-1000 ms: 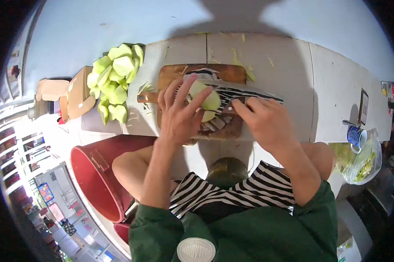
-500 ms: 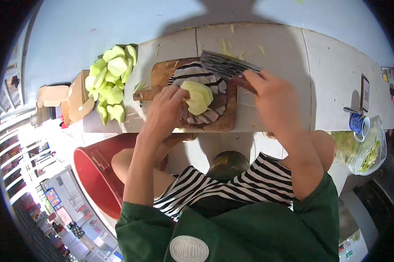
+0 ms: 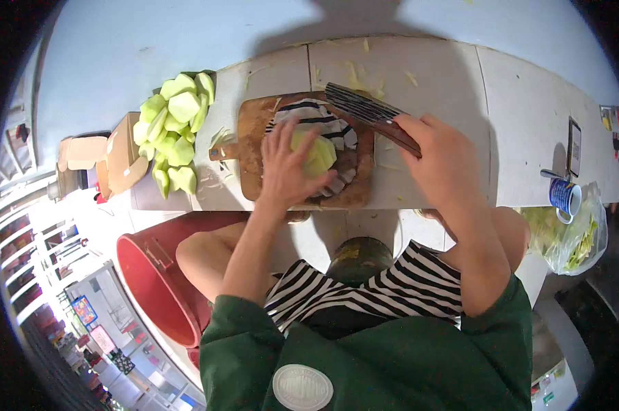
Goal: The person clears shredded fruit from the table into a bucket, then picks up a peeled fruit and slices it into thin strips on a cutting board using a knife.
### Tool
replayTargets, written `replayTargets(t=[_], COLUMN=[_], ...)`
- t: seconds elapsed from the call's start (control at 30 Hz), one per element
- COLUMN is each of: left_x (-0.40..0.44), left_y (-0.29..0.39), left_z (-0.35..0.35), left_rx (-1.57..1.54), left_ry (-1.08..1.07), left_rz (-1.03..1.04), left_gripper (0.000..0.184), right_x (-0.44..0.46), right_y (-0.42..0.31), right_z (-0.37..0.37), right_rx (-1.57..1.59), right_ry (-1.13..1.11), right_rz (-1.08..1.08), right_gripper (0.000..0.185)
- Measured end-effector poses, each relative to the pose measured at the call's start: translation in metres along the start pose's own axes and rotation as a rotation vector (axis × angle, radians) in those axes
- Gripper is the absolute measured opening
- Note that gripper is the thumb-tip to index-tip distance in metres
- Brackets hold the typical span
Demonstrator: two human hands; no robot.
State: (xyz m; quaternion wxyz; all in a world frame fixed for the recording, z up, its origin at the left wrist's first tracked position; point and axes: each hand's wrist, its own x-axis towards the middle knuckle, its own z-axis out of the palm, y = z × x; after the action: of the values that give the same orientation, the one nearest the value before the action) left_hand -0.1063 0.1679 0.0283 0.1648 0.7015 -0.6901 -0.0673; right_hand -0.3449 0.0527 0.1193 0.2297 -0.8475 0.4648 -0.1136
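My right hand (image 3: 443, 157) grips the brown handle of a knife (image 3: 364, 104), whose broad blade shows dark and light stripes. The blade points left and is held above the far right part of a wooden cutting board (image 3: 251, 116), apart from the slices. Over the board, my left hand (image 3: 285, 164) is slightly blurred, fingers and thumb spread. It hovers at or touches a small stack of pale green slices (image 3: 321, 156); which of the two I cannot tell. Beneath the stack lies a black-and-white striped cloth (image 3: 344, 133), partly hidden by my left hand.
A heap of pale green pieces (image 3: 179, 147) sits left of the board, beside a cardboard box (image 3: 123, 154). Thin shreds are scattered behind the board. A phone (image 3: 574, 147), a blue mug (image 3: 562, 195) and a plastic bag (image 3: 584, 240) are at right. A red bin (image 3: 155, 274) stands below left.
My left hand has gone from bunched fingers at the slices' left side to spread fingers over them. The knife has shifted slightly right and down, away from the slices.
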Motion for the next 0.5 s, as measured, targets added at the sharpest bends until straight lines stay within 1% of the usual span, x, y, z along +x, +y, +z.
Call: replayTargets(t=[0.03,0.1,0.13,0.2,0.23,0.3,0.33,0.4,0.43,0.5], left_x=[0.0,0.0,-0.002,-0.007,-0.01,-0.013,-0.013,-0.014,-0.014,-0.013], left_y=[0.003,0.006,0.002,-0.007,-0.013,-0.021,-0.022,-0.025,-0.03,-0.043], left_z=[0.01,0.03,0.037,0.043,0.043,0.039,0.039,0.04,0.04,0.036], left_rx=[0.0,0.008,0.002,-0.03,-0.031,-0.138,-0.139,-0.023,-0.025,-0.094], left_ry=[0.003,0.102,0.102,0.15,0.151,0.131,0.134,0.081,0.088,0.032], left_rz=[-0.004,-0.036,-0.036,0.053,0.054,0.145,0.145,0.31,0.304,0.451], left_gripper=[0.068,0.065,0.065,0.06,0.06,0.053,0.053,0.052,0.052,0.051], right_x=[0.0,-0.001,-0.002,-0.003,-0.003,-0.002,-0.002,-0.001,-0.002,-0.004], right_y=[-0.001,0.0,0.0,-0.001,-0.001,-0.002,-0.002,-0.003,-0.003,-0.005], right_z=[-0.001,-0.003,-0.004,-0.005,-0.005,-0.004,-0.003,0.0,0.001,0.003], right_rx=[-0.001,0.007,0.002,0.004,0.003,-0.006,-0.008,0.019,0.013,0.036], right_ry=[-0.001,-0.051,-0.052,-0.053,-0.052,-0.073,-0.072,-0.087,-0.089,-0.095], right_rz=[-0.005,0.003,0.005,0.013,0.013,0.012,0.011,0.048,0.041,0.011], right_gripper=[0.031,0.028,0.028,0.029,0.029,0.029,0.029,0.03,0.03,0.024])
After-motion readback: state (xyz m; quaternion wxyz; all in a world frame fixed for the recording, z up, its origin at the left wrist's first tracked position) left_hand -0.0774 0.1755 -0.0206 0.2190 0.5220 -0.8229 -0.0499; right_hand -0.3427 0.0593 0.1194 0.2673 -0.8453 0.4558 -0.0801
